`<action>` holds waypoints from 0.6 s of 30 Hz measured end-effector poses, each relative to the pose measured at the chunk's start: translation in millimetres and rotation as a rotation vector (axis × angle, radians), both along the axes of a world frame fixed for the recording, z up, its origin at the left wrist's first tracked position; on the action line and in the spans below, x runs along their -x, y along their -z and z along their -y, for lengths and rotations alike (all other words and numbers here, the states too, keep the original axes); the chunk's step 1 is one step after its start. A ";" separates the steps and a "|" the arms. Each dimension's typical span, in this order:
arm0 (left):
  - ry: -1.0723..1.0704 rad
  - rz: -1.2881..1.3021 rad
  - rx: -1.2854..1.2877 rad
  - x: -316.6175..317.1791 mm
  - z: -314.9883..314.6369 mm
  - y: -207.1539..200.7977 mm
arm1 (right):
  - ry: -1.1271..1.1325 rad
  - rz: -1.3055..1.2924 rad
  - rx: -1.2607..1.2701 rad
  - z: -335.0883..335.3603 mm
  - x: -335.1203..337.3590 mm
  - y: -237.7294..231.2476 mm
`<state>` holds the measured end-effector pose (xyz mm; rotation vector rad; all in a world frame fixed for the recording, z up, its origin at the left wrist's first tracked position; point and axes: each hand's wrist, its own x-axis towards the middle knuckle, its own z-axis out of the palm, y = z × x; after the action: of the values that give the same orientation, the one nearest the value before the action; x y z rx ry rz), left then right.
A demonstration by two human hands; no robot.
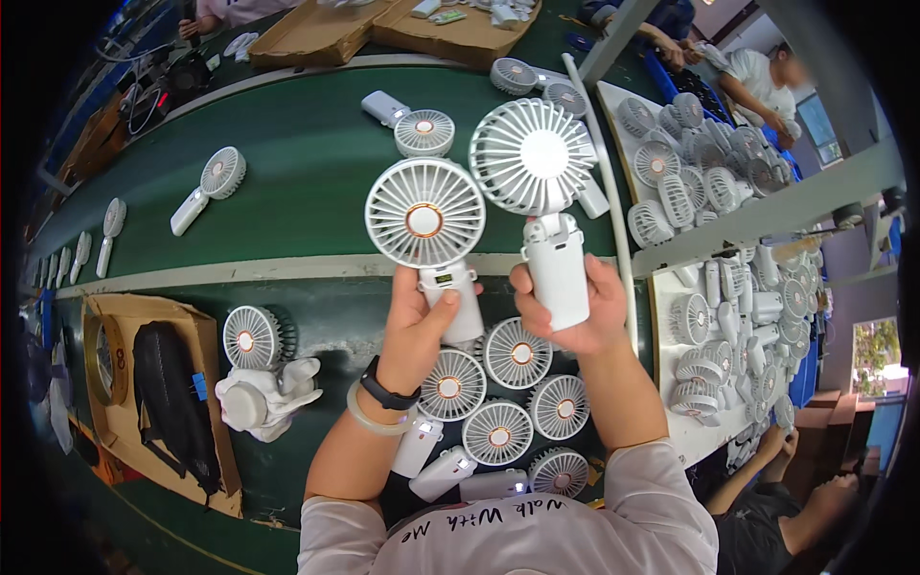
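Note:
My left hand [414, 321] is wrapped round the handle of a white handheld fan [458, 311]. The thumb lies on the handle's front, just under a small dark display, and the round grille with its orange-ringed hub faces me. In my right hand [602, 311] is a second white handheld fan [558, 273], gripped by its handle with the fingers curled round the sides. Its plain white hub faces me, and its head tilts up beside the first one. Both fans are held upright above the bench. Below my hands lie several similar fans [497, 432], partly hidden by my forearms and shirt.
A green conveyor belt [287, 216] carries spaced-out fans across the front. On the left stand an open cardboard box [206, 335] with a black pouch, a lone fan [251, 337] and white gloves [287, 393]. Piled fans fill white shelves [690, 436] at right. Other people work nearby.

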<state>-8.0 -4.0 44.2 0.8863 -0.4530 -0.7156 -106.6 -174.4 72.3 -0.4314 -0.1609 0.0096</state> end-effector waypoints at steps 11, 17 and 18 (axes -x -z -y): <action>-0.033 -0.044 -0.090 2.8 3.3 -1.9 | -0.030 0.069 -0.250 -16.9 -0.5 -2.4; -0.047 -0.030 -0.109 2.6 3.6 -2.4 | 0.024 0.053 -0.312 -17.7 1.3 -2.9; -0.052 -0.027 -0.108 2.7 3.4 -2.1 | 0.089 -0.004 -0.161 -16.0 1.8 -2.8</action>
<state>-10.7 -7.4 46.2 0.9852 -0.3687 -0.7083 -108.4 -158.4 75.1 -0.2778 -0.1373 -0.0893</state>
